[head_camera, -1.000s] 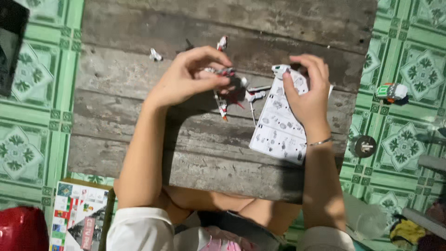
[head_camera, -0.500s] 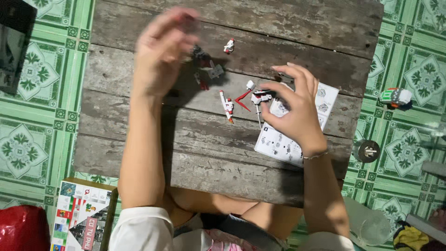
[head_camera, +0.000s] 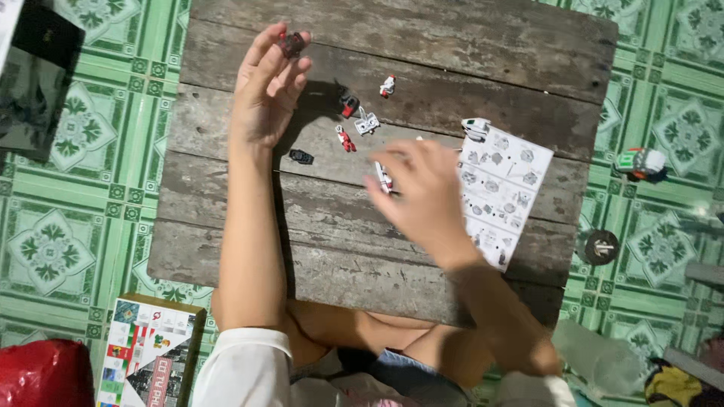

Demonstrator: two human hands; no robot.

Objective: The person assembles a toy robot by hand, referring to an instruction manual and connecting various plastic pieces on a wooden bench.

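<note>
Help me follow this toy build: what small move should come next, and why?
Probably bring the left hand, pinching a small dark red-tipped piece at its fingertips, down toward the loose red, white and black parts on the wooden table. The blurred right hand hovers beside the white instruction sheet.

**A weathered board table on a green tiled floor**

A low wooden table (head_camera: 452,45), built of grey, cracked planks, sits in the middle of a floor (head_camera: 60,249) of green tiles with pale flower-like patterns. Left of the table's near corner lies a colourful printed box (head_camera: 147,354), with a red bag (head_camera: 41,373) beside it. A dark glossy panel (head_camera: 34,83) lies off the table's far left corner. Right of the table a small round black object (head_camera: 601,246) rests on the tiles. The light is even and soft.
</note>
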